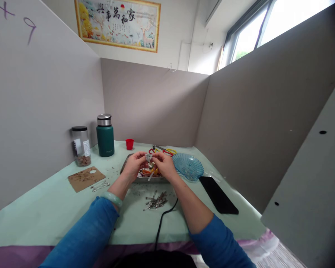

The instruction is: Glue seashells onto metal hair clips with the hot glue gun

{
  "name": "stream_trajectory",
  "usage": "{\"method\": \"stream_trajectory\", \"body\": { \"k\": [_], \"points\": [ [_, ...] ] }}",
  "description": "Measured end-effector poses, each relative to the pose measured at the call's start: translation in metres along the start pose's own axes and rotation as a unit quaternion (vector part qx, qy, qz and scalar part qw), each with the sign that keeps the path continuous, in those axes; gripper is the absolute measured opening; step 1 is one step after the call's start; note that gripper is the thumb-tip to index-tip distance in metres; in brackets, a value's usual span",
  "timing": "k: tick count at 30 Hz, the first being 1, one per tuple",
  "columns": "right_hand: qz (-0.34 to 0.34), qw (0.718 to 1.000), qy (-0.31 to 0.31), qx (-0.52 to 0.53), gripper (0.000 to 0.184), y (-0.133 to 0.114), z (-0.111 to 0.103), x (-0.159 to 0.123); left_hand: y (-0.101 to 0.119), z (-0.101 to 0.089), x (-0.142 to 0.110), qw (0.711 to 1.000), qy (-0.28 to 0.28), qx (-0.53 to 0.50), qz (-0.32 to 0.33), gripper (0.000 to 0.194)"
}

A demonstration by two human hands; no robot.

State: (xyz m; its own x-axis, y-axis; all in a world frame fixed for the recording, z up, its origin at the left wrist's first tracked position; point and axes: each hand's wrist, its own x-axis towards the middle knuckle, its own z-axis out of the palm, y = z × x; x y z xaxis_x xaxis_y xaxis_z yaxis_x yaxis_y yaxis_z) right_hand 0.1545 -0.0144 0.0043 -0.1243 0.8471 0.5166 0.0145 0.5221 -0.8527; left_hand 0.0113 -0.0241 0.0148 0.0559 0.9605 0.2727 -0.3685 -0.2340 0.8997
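Observation:
My left hand [134, 166] and my right hand [164, 163] meet above a metal tray [152, 180]. Between their fingertips they pinch a small silver ornament [149, 158]; its exact kind is too small to make out. Orange, red and white pieces [147, 172] lie in the tray, partly hidden by my hands. Closer to me on the cloth is a loose heap of small metal clips or pins [156, 201]. Several large safety pins [100, 185] rest at the left, beside a brown card [86, 178].
A clear jar [81, 149], a green flask [105, 137] and a red cup [130, 144] stand along the left and back. Pliers and scissors [163, 150] lie behind the tray. At right are a blue shell-shaped plate [187, 166] and a black phone [218, 195]. A black cable [162, 219] crosses the front.

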Motion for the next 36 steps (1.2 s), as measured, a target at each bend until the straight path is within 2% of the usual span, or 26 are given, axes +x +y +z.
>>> {"method": "stream_trajectory", "body": {
  "k": [5, 9, 15, 20, 28, 36],
  "points": [
    [-0.005, 1.0, 0.025, -0.014, 0.018, -0.002, -0.001, 0.001, 0.002, 0.0, 0.002, 0.997, 0.031, 0.047, 0.05, 0.031],
    [-0.043, 0.997, 0.015, -0.061, 0.026, -0.008, -0.002, -0.002, 0.0, -0.001, 0.004, 0.985, 0.059, 0.122, 0.108, 0.022],
    [-0.067, 0.99, 0.025, -0.121, 0.033, -0.009, -0.001, -0.005, -0.005, -0.003, 0.006, 0.972, 0.046, 0.181, 0.141, 0.018],
    [-0.103, 0.985, 0.012, -0.137, 0.028, -0.008, -0.002, -0.004, -0.004, -0.002, 0.005, 0.973, 0.036, 0.182, 0.138, 0.022],
    [-0.134, 0.976, 0.049, -0.166, 0.03, -0.008, -0.005, -0.003, 0.007, 0.003, -0.004, 0.986, -0.001, 0.138, 0.093, 0.032],
    [-0.206, 0.95, 0.01, -0.234, 0.026, -0.009, -0.013, -0.003, 0.005, -0.005, 0.0, 0.99, -0.045, 0.129, 0.048, 0.032]
  ]
}}
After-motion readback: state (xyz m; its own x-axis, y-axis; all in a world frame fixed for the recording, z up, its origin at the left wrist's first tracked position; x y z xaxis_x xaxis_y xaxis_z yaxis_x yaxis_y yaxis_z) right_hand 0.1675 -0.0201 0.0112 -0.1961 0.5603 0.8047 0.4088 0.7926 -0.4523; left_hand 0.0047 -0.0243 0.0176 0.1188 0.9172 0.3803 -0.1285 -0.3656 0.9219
